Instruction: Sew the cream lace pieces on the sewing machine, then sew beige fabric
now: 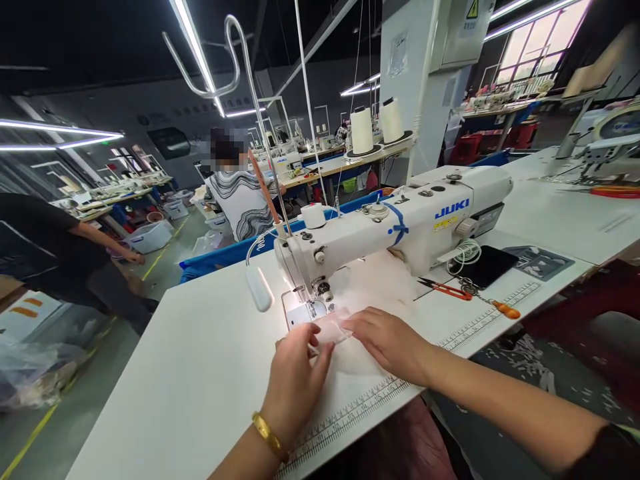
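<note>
A small pale, sheer fabric piece lies on the white table just in front of the needle of a white JUKI sewing machine. My left hand, with a gold bracelet at the wrist, pinches the fabric's near edge. My right hand lies flat on the fabric's right side with its fingers pointing at the needle area.
Red thread snips, an orange-handled tool and a black pad lie right of the machine. A printed ruler runs along the table's front edge. Two thread cones stand behind. Other people work at the left and the rear.
</note>
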### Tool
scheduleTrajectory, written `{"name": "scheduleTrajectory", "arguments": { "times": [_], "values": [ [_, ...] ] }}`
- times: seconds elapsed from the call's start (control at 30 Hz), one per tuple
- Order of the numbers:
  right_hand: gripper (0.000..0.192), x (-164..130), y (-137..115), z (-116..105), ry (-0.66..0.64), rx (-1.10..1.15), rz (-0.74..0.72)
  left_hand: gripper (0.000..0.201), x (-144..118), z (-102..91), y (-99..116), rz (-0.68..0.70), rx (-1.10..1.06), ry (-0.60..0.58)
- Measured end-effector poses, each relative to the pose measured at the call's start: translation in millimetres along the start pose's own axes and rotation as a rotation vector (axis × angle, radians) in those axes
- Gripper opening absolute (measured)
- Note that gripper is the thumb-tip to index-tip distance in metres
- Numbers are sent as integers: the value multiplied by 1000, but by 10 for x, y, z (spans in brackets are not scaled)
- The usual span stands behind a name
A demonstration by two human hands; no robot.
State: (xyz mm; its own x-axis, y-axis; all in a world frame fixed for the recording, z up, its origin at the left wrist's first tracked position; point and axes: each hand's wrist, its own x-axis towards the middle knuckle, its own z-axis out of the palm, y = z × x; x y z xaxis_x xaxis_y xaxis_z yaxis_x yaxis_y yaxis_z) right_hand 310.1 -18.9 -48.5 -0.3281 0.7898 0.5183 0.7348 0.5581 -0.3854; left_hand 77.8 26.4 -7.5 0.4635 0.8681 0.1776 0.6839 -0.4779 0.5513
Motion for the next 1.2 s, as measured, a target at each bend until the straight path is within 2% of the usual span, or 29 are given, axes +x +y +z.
{"name": "scheduleTrajectory", "arguments": {
  "times": [0.13, 0.23, 0.3, 0.43, 0.57, 0.63, 0.7, 0.8, 0.87, 0.93, 1.0, 1.1, 1.2],
  "values": [
    [48, 86, -37, 43, -143, -20, 162, 24, 137, 172, 119, 97, 37, -158],
    [49, 41, 3, 0, -138, -40, 223, 19, 205, 159, 63, 125, 40, -193],
    [47, -8, 55, -33, -130, -84, 217, 22, 189, 84, -39, 136, 13, -195],
    [39, -73, 123, -57, -200, -261, 134, 23, 49, -173, -297, 126, -126, -223],
    [25, -107, 36, -94, -269, -386, 70, 34, -91, -481, -472, -38, -233, -343],
    [19, -103, -69, -141, -272, -387, 15, 45, -113, -582, -490, -132, -214, -326],
    [21, -54, -187, -178, -244, -332, -36, 50, -84, -610, -472, -211, -169, -233],
    [16, 116, -315, -125, -207, -216, -64, 47, 52, -521, -422, -293, -92, -121],
    [4, 252, -332, -10, -202, -156, -46, 40, 169, -421, -400, -294, -76, -150],
    [22, 353, -290, 102, -225, -120, -11, 31, 268, -334, -385, -264, -86, -208],
    [31, 391, -208, 124, -284, -89, 18, 30, 325, -284, -367, -225, -128, -246],
    [46, 362, -93, -75, -369, 5, 41, 32, 341, -267, -312, -183, -268, -334],
    [66, 373, -68, -337, -370, 122, 89, 39, 338, -256, -239, -175, -455, -468]
  ]
}}
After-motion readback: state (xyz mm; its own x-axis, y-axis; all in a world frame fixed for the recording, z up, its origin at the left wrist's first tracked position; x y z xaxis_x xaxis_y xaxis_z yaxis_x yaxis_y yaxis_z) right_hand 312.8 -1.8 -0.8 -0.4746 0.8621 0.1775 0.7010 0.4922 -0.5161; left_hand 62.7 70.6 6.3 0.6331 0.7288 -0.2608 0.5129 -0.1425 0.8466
